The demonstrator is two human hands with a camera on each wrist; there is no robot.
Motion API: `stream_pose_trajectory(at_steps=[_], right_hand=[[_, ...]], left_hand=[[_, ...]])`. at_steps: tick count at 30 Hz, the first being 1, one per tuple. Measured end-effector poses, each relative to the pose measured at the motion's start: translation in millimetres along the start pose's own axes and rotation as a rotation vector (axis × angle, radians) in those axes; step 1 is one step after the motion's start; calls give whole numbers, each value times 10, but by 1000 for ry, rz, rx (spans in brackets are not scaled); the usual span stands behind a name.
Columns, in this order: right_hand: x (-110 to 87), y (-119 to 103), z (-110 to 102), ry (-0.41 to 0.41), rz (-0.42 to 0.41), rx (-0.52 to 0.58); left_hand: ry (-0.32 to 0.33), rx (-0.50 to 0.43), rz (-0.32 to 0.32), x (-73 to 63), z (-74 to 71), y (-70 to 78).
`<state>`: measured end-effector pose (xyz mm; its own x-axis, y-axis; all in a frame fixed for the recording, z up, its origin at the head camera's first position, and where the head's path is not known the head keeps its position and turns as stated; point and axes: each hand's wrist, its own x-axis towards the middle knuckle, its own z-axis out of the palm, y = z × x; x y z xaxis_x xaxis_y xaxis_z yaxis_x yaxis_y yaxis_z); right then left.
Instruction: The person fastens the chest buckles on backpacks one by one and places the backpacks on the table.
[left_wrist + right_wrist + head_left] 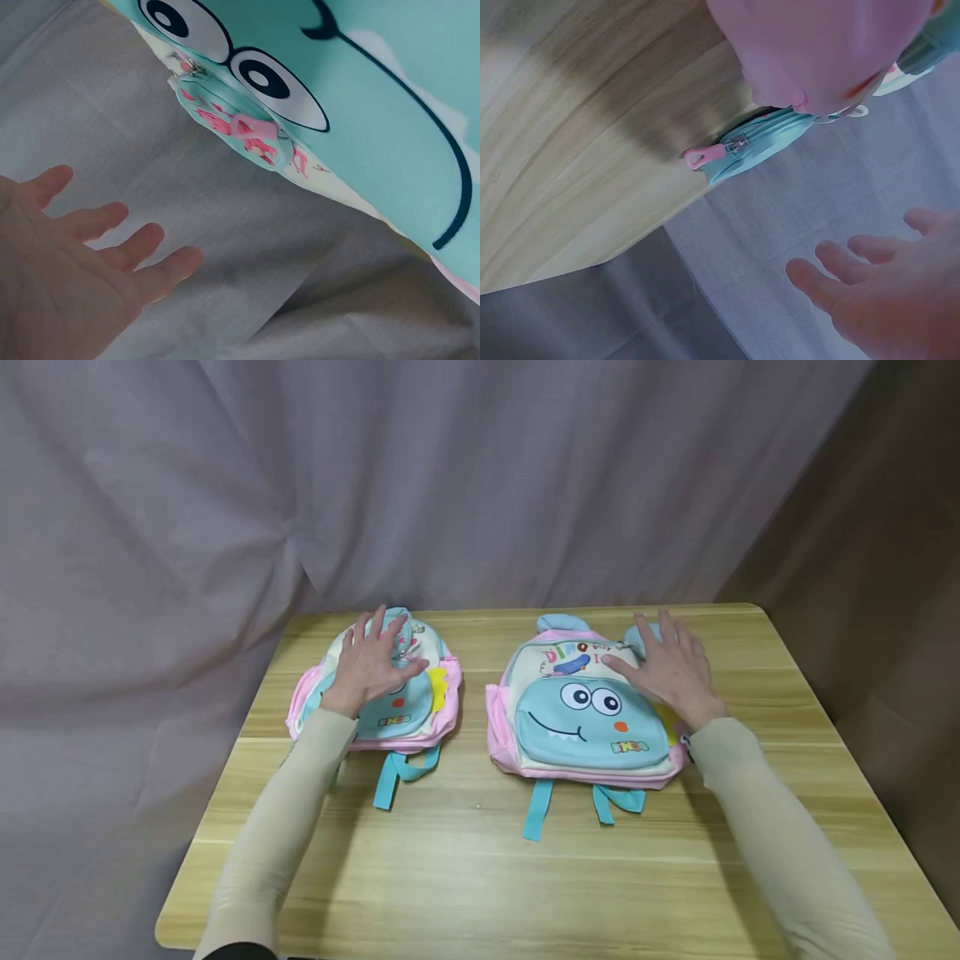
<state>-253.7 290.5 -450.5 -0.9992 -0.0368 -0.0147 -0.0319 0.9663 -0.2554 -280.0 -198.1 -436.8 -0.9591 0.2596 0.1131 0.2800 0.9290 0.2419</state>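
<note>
Two child's backpacks with a cartoon dinosaur face lie side by side on the wooden table. Over the smaller left backpack (405, 727) hovers my left hand (366, 670), fingers spread, hiding part of the printed face. A small round pouch (232, 124) with a pink zipper pull hangs on that bag in the left wrist view. My right hand (675, 670), also with fingers spread, is above the upper right corner of the larger backpack (570, 731). Beside that bag's pink side, a light-blue pouch (769, 146) with a pink pull shows in the right wrist view. Neither hand grips anything.
Blue straps (537, 810) trail from the bottoms of both bags onto the table (450, 877). A grey curtain (480, 485) hangs behind the table's back edge, and a brown drape (885, 568) is at the right.
</note>
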Motion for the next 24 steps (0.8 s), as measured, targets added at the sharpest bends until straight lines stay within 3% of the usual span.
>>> stream_pose_trajectory(at_steps=[9,15,24], right_hand=[[-72,-75,-16,16,10,99],[-199,-137,-44,11,31,180],[-535,-188,-86,-30,97,346]], left_hand=[[15,-127,-13,48,-19,44],[-36,-196,-55,115,-60,117],[-54,-181,11,312,-122,378]])
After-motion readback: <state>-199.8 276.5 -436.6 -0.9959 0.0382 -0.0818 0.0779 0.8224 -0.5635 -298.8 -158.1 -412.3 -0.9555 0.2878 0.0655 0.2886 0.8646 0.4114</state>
